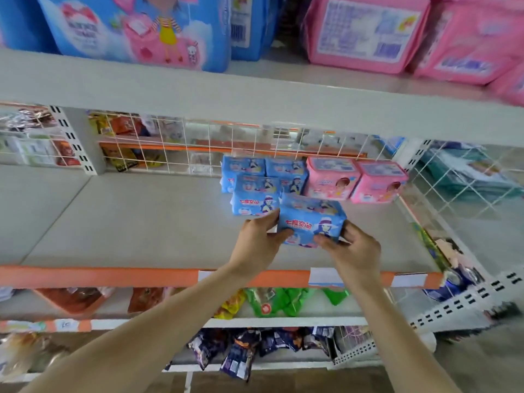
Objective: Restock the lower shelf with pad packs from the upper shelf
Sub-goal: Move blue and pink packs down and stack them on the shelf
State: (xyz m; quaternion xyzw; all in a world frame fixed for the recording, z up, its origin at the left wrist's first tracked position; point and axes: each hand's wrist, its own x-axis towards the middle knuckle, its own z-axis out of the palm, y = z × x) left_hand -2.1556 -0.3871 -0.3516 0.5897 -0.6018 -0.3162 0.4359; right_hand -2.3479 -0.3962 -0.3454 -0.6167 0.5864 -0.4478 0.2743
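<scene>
Two hands: left hand (pixel 259 239) | right hand (pixel 353 248) | both gripping blue pad pack (pixel 310 222) between them, over lower shelf (pixel 141 222)

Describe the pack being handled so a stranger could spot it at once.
Find the grey shelf with the orange front strip. Toward its back right sit blue packs and two pink packs. The wanted blue pack is nearest the front, and the only one gripped by the left hand and right hand.
</scene>
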